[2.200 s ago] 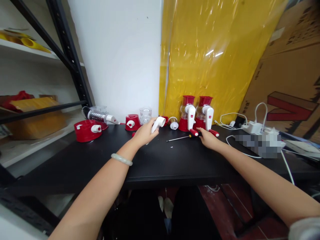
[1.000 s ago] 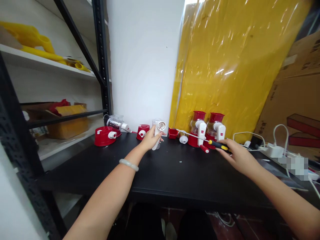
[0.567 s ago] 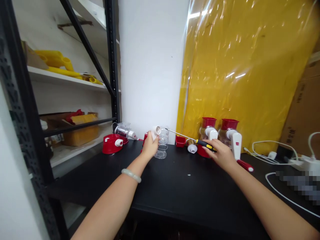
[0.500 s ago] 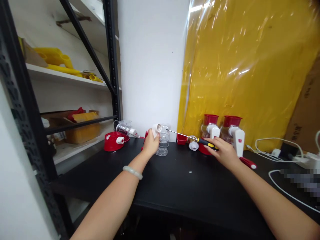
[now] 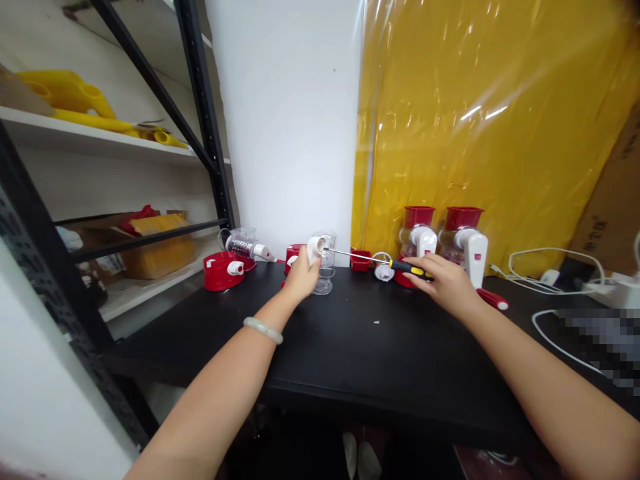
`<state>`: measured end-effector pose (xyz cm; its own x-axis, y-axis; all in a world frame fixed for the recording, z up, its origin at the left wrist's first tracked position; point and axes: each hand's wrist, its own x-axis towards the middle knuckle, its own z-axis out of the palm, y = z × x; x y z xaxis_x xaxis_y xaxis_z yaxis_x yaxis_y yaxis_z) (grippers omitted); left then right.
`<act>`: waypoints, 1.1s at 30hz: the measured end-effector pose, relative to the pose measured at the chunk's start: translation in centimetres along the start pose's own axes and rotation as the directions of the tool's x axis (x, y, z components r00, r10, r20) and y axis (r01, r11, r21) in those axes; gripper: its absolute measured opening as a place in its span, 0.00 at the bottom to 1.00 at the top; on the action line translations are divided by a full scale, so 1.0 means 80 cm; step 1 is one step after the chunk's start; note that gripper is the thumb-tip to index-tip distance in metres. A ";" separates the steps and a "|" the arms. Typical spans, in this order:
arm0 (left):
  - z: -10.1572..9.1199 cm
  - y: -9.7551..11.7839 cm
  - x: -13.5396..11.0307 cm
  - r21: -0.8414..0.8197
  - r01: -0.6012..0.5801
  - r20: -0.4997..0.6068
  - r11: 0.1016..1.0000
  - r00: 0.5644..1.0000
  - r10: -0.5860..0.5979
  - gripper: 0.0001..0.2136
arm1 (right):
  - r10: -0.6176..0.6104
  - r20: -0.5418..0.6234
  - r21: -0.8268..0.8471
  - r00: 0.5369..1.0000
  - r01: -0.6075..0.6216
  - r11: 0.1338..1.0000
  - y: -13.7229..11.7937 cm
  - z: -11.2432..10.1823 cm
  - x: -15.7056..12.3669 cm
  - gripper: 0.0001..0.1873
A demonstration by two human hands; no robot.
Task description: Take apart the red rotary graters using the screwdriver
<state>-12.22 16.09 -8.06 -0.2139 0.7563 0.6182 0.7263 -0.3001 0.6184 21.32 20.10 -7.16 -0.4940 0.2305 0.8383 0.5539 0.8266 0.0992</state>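
Observation:
My left hand [image 5: 301, 275] is closed round a white plastic part with a round opening [image 5: 316, 247], held up above the black table. In my right hand [image 5: 447, 283] is a screwdriver [image 5: 407, 268] with a black and yellow handle. Its long shaft points left, and the tip is at the part's round opening; whether it is inside I cannot tell. Just behind the part stands a clear plastic housing [image 5: 325, 285]. A red base [image 5: 293, 253] is partly hidden by my left hand. Beyond the screwdriver lies a small white and metal piece [image 5: 383, 271].
Two red and white rotary graters [image 5: 419, 233] stand at the back right. Left on the black table [image 5: 340, 347] are a red base [image 5: 223, 271] and a grater drum [image 5: 243, 245]. A red tray [image 5: 360, 260] sits by the wall. White cables [image 5: 550, 257] lie right; a shelf rack [image 5: 200, 100] stands left.
The screwdriver tip has come to the white part's opening; before, it was apart from it, to the right. The head view has shifted, so the table things appear higher.

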 end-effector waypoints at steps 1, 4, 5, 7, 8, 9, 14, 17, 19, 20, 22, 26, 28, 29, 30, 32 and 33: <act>0.001 0.000 0.000 0.000 -0.007 0.000 1.000 1.000 0.007 0.08 | -0.012 -0.006 0.002 1.000 0.012 1.000 0.001 0.000 0.000 0.15; 0.002 0.000 0.001 0.006 -0.007 -0.005 1.000 1.000 0.007 0.08 | -0.022 -0.006 -0.003 1.000 0.022 1.000 0.003 0.000 0.000 0.15; 0.002 0.000 0.001 0.008 -0.001 -0.009 1.000 1.000 0.001 0.08 | -0.022 -0.006 -0.004 1.000 0.022 1.000 0.003 0.000 -0.001 0.14; 0.002 0.000 0.001 0.008 0.010 -0.017 1.000 1.000 -0.010 0.08 | -0.022 -0.005 -0.008 1.000 0.021 1.000 0.004 0.000 -0.001 0.14; 0.002 0.000 0.001 0.008 0.012 -0.018 1.000 1.000 -0.012 0.07 | -0.023 -0.003 -0.010 1.000 0.023 1.000 0.004 -0.001 -0.001 0.14; 0.002 0.000 0.001 0.008 0.011 -0.017 1.000 1.000 -0.011 0.07 | -0.024 -0.001 -0.012 1.000 0.024 1.000 0.004 -0.001 -0.001 0.14; 0.002 0.002 0.000 0.025 0.000 0.000 1.000 1.000 0.000 0.07 | -0.026 0.015 -0.027 1.000 0.027 0.999 0.003 -0.001 -0.001 0.14; 0.000 0.004 -0.002 0.056 -0.001 0.012 0.998 1.000 0.000 0.07 | -0.021 0.015 -0.021 1.000 0.021 1.000 0.005 -0.001 -0.001 0.15; -0.002 0.007 -0.004 0.109 -0.008 0.022 0.994 1.000 0.006 0.07 | -0.014 0.014 -0.008 1.000 0.014 1.000 0.006 0.000 -0.001 0.15; -0.004 0.009 -0.004 0.142 -0.016 0.026 0.990 1.000 0.013 0.08 | -0.010 0.013 0.002 1.000 0.010 1.000 0.006 0.000 -0.001 0.15; -0.006 0.012 -0.006 0.205 -0.032 0.031 0.978 0.999 0.027 0.08 | -0.002 0.005 0.034 1.000 0.002 0.999 0.006 0.000 -0.001 0.15; -0.009 0.018 -0.007 0.258 -0.049 0.039 0.965 0.998 0.040 0.09 | 0.035 -0.023 0.135 0.999 -0.032 0.990 0.006 0.002 0.001 0.15; -0.009 0.020 -0.007 0.260 -0.048 0.042 0.964 0.998 0.038 0.09 | 0.086 -0.015 0.200 0.996 -0.081 0.976 0.006 0.003 0.002 0.15; -0.009 0.020 -0.007 0.253 -0.046 0.048 0.966 0.998 0.035 0.09 | 0.124 -0.001 0.238 0.992 -0.120 0.964 0.005 0.002 0.003 0.14; -0.009 0.021 -0.007 0.243 -0.046 0.059 0.969 0.998 0.033 0.08 | 0.171 0.025 0.277 0.985 -0.171 0.946 0.004 0.001 0.003 0.14; -0.009 0.020 -0.006 0.223 -0.056 0.099 0.973 0.995 0.034 0.08 | 0.305 0.135 0.349 0.943 -0.333 0.876 0.001 -0.002 0.005 0.16; -0.009 0.020 -0.006 0.217 -0.065 0.119 0.974 0.992 0.040 0.08 | 0.378 0.222 0.377 0.899 -0.437 0.817 -0.001 -0.005 0.006 0.17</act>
<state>-11.42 14.85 -7.04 -0.1057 0.8072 0.5807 0.8631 -0.2156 0.4568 21.28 19.94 -6.59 -0.3831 0.6337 0.6721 0.4159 0.7680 -0.4870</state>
